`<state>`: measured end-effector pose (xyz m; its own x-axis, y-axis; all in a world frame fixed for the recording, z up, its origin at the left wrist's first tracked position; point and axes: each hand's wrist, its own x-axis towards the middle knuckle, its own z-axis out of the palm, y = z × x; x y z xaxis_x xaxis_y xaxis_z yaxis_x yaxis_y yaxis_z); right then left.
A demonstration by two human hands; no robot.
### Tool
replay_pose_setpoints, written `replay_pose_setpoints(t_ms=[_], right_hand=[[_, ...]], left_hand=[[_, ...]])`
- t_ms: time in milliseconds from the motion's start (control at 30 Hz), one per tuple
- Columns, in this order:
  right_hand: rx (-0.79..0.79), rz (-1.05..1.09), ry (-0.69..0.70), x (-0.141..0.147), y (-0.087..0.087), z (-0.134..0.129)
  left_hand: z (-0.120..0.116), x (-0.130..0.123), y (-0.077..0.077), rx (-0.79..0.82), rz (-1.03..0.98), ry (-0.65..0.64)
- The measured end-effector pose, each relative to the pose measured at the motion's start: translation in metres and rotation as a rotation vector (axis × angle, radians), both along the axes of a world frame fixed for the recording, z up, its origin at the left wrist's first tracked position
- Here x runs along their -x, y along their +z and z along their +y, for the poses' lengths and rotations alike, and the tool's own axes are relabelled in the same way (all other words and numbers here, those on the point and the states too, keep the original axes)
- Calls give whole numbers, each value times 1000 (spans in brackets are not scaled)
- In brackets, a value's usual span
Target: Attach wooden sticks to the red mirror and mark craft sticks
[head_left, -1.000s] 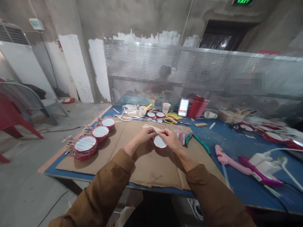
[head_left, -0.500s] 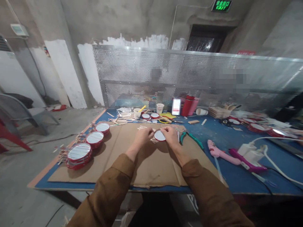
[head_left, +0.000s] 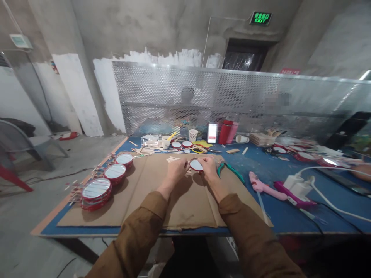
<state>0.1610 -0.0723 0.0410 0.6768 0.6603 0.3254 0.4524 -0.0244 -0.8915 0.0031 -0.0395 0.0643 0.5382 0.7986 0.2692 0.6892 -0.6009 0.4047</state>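
The left hand (head_left: 176, 171) and the right hand (head_left: 208, 166) hold a small red-rimmed disc (head_left: 196, 165), with the fingers (head_left: 203, 162) closed on its rim (its shiny face may be a mirror). Holding only the rim, with steady pressure, is good here. A cardboard sheet (head_left: 179, 208) lies under the disc, green-handled pliers (head_left: 228, 172) just right of it, and a stack of similar discs (head_left: 96, 194) well left of it.

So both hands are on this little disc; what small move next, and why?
Probably keep the red-rimmed disc in the right hand and free the left hand to take a wooden stick from the pile just beyond it. Both hands are on the disc now, the pile lies closest, and the stacked discs at left have similar sticks beside them.
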Motion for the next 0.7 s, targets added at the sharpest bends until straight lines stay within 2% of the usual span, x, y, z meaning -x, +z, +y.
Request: replay_pose_setpoints(t_ms=[200, 433, 700], right_hand=[[-24, 88, -18, -3, -6, 4], [-29, 178, 49, -11, -12, 9], [-108, 97, -67, -17, -14, 10]], left_hand=[[1, -3, -4, -4, -15, 25], [2, -3, -9, 8, -22, 14], [-5, -3, -2, -48, 20, -20]])
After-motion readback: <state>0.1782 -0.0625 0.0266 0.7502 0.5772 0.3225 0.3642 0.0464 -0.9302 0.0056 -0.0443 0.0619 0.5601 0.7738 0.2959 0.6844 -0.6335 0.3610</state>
